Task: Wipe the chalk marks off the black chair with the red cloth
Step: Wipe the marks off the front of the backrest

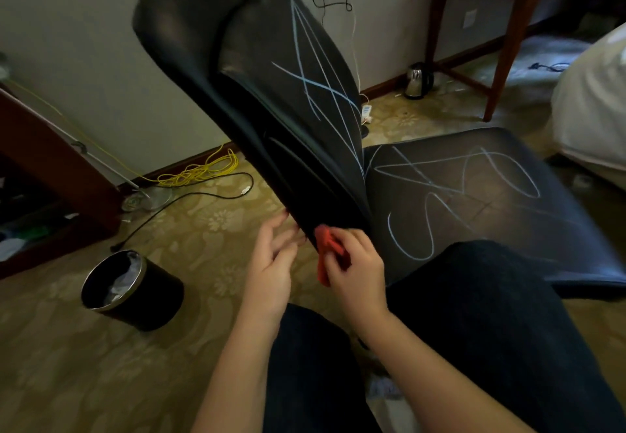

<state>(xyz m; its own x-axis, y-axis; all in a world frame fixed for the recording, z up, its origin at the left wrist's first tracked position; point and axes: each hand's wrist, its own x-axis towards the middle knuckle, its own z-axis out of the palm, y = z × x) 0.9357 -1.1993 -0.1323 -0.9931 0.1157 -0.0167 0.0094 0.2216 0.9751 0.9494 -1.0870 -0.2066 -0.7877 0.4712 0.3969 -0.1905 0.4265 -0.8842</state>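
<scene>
The black chair (237, 70) stands before me with its backrest leaning left and its seat (508, 216) spreading to the right. White chalk marks (321, 90) cross the inner face of the backrest, and more chalk lines (450, 175) loop over the seat. My right hand (355, 273) grips the bunched red cloth (330, 246) against the lower edge of the backrest. My left hand (271, 263) hovers just left of that edge with fingers straight, holding nothing.
A black waste bin (132, 288) with a liner stands on the carpet at left. Yellow cable (200, 170) and a black cord lie near the wall. A kettle (418, 80) sits by a wooden table leg (501, 60). My dark-trousered knees (491, 297) fill the foreground.
</scene>
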